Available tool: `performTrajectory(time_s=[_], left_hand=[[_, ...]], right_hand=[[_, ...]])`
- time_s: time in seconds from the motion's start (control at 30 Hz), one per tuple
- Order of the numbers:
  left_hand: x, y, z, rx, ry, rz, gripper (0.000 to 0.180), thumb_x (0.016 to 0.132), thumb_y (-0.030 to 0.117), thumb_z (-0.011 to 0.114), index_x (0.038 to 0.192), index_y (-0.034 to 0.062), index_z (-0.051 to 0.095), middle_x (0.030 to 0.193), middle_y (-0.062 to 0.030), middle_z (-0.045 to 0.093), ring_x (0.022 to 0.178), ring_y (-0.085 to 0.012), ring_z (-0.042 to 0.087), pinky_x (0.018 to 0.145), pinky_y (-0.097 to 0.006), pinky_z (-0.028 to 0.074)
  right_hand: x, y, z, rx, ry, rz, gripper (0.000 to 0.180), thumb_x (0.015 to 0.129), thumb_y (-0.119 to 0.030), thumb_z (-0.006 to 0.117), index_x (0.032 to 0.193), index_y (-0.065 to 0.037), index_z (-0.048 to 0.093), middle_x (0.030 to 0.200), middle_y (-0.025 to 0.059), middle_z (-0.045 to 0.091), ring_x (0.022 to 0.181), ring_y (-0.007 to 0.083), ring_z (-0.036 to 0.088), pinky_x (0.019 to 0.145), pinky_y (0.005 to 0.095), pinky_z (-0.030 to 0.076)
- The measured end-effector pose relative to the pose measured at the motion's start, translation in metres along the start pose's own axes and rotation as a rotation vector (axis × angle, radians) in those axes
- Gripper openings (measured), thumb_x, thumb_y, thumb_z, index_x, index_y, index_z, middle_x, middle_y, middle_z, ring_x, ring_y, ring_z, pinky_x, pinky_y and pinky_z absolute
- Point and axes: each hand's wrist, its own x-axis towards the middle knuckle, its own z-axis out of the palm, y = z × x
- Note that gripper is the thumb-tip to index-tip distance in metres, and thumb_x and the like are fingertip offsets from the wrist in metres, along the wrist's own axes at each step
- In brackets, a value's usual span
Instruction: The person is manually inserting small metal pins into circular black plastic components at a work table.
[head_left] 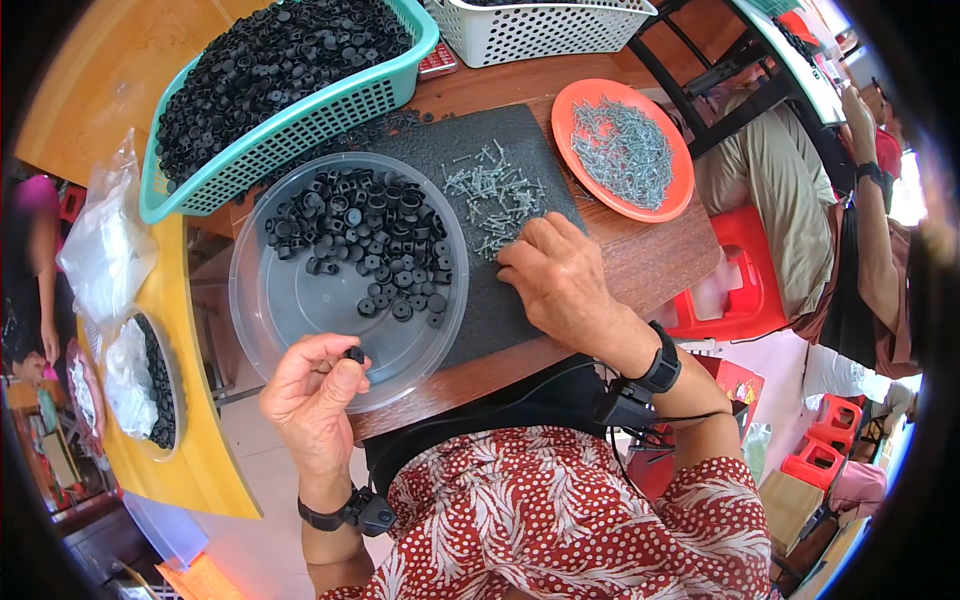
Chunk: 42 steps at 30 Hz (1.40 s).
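Between the thumb and fingers of my left hand is a small round black plastic cap, held over the near rim of a clear round tub. Many similar black caps lie in the tub, mostly toward its far side. My right hand rests on a dark mat, its fingertips curled down at the near edge of a loose pile of silver screws. Those fingertips are pressed together, and whatever they pinch is hidden.
A teal basket heaped with black caps stands far left. Beyond the mat is a white basket. An orange plate of screws sits to the right. Another person sits beyond it, by a red stool. A yellow table stands left.
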Motion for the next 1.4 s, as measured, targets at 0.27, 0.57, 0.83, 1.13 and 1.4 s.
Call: performTrajectory(time_s=[0.27, 0.57, 0.83, 1.13, 1.4], left_hand=[[0.003, 0.002, -0.002, 0.003, -0.028, -0.002, 0.021, 0.078, 0.005, 0.071, 0.093, -0.0061, 0.062, 0.081, -0.0082, 0.062, 0.066, -0.0135, 0.060, 0.058, -0.021, 0.049], [0.001, 0.013, -0.001, -0.150, -0.053, -0.094, 0.023, 0.078, 0.008, 0.069, 0.093, -0.0055, 0.059, 0.076, -0.0119, 0.061, 0.059, -0.0176, 0.056, 0.056, -0.028, 0.046], [0.003, 0.014, 0.005, -0.288, -0.135, -0.181, 0.018, 0.081, 0.006, 0.065, 0.092, -0.0061, 0.058, 0.075, -0.0145, 0.059, 0.055, -0.0164, 0.053, 0.052, -0.030, 0.044], [0.006, 0.007, -0.002, -0.272, -0.174, -0.122, 0.022, 0.083, 0.011, 0.066, 0.093, -0.0061, 0.058, 0.076, -0.0134, 0.060, 0.056, -0.0159, 0.056, 0.051, -0.030, 0.044], [0.003, 0.012, 0.003, -0.279, -0.137, -0.149, 0.021, 0.081, 0.008, 0.066, 0.093, -0.0063, 0.058, 0.075, -0.0140, 0.059, 0.056, -0.0167, 0.053, 0.052, -0.031, 0.044]], right_hand=[[0.014, 0.000, 0.001, -0.071, -0.135, -0.062, 0.010, 0.061, 0.000, 0.062, 0.063, -0.002, 0.052, 0.070, 0.0125, 0.050, 0.070, 0.0297, 0.050, 0.063, 0.0380, 0.041], [0.006, -0.002, -0.001, 0.068, -0.023, -0.081, 0.013, 0.067, 0.000, 0.061, 0.074, -0.002, 0.050, 0.070, 0.0133, 0.048, 0.069, 0.0316, 0.049, 0.062, 0.0401, 0.041], [0.000, 0.000, -0.012, 0.102, -0.054, 0.022, 0.017, 0.068, 0.004, 0.064, 0.079, -0.002, 0.052, 0.075, 0.0126, 0.053, 0.074, 0.0321, 0.052, 0.064, 0.0406, 0.042], [0.004, -0.005, -0.004, -0.013, -0.066, 0.014, 0.017, 0.066, 0.002, 0.062, 0.080, -0.002, 0.054, 0.076, 0.0126, 0.051, 0.075, 0.0319, 0.051, 0.066, 0.0404, 0.043], [0.006, -0.003, -0.001, -0.031, -0.066, -0.013, 0.021, 0.063, 0.006, 0.057, 0.082, -0.001, 0.055, 0.075, 0.0130, 0.050, 0.074, 0.0316, 0.051, 0.066, 0.0404, 0.043]])
